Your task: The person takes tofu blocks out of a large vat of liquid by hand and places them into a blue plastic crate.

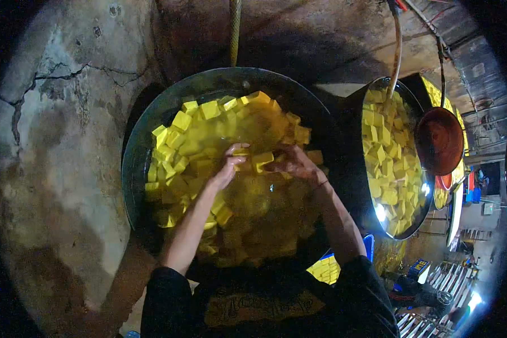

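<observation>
A large dark round vat [130, 186] in front of me holds yellowish liquid and many yellow blocks that look like tofu [210, 110]. My left hand [230, 164] is at the middle of the vat, its fingers curled around a tofu block [240, 152] at the liquid's surface. Just to the right, my right hand [297, 164] has its fingertips closed on another tofu block [262, 161]; shadow partly hides these fingers. Blocks crowd the vat's far and left sides, while those nearest me lie dim under the liquid.
A second round vat [421, 214] full of yellow blocks stands to the right, with a hose [398, 45] hanging into it. A reddish-brown bowl [440, 141] is beside it. A blue-edged crate [369, 245] with yellow blocks sits near my right arm. A cracked wall [67, 129] borders the left.
</observation>
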Tool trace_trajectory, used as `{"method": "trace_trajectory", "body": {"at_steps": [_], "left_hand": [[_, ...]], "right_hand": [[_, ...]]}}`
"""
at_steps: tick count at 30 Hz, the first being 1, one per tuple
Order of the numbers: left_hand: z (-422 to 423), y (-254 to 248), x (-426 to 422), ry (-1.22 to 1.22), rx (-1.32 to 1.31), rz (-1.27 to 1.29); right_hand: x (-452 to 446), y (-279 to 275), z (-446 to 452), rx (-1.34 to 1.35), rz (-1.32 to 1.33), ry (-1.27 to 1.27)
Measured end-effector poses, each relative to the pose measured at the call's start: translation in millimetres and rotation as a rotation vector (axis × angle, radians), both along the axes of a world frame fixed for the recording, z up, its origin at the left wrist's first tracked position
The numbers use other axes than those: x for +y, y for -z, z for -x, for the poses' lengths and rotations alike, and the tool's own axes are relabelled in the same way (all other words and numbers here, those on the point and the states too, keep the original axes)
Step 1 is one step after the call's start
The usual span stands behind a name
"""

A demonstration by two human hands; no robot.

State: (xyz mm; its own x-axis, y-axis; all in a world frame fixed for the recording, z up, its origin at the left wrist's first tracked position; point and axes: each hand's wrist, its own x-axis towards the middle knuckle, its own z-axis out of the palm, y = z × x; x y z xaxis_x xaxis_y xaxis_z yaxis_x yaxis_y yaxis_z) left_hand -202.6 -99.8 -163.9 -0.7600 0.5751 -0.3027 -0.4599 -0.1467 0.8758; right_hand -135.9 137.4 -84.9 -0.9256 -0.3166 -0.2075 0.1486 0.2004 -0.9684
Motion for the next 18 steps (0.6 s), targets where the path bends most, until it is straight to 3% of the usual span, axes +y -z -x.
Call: {"method": "trace_trajectory", "body": {"at_steps": [1,2,4,5,6,7,8,11,12,14,16,17,18], "left_hand": [[-6,10,9,-0.088,-0.126,-0.053],[-12,9,18,-0.186,-0.247,-0.11],[-24,-6,34,-0.391,-0.379,-0.173],[-29,-14,40,-0.493,-0.445,-0.204],[-32,-16,45,-0.487,-0.444,-0.207],[-34,-17,49,-0.468,-0.499,-0.401],[-35,-19,52,-0.446,-0.554,-0.595],[-43,-35,63,-0.471,-0.681,-0.8],[-45,-43,66,-0.509,-0.786,-0.917],[-47,-47,69,-0.532,-0.78,-0.938],[-54,-53,65,-0.566,-0.779,-0.954],[-54,-63,59,-0.568,-0.801,-0.864],[-53,-72,54,-0.57,-0.823,-0.771]], "right_hand": [[-3,10,-3,0.002,-0.005,0.002],[-15,18,-3,-0.09,0.289,0.083],[-28,22,-2,-0.178,0.58,0.162],[-35,5,0,0.163,0.168,0.067],[-48,-29,-2,0.16,0.064,0.078],[-64,-65,-4,0.154,-0.04,0.085],[-67,-65,-2,0.156,-0.045,0.084],[-78,-61,-4,0.18,-0.185,0.036],[-87,-57,-5,0.316,-0.648,0.119],[-85,-41,-5,0.441,-1.12,0.199],[-69,-14,-1,0.511,-0.772,-0.001],[-67,-44,-8,0.165,-0.198,0.163],[-54,-41,-13,0.166,-0.198,0.161]]}}
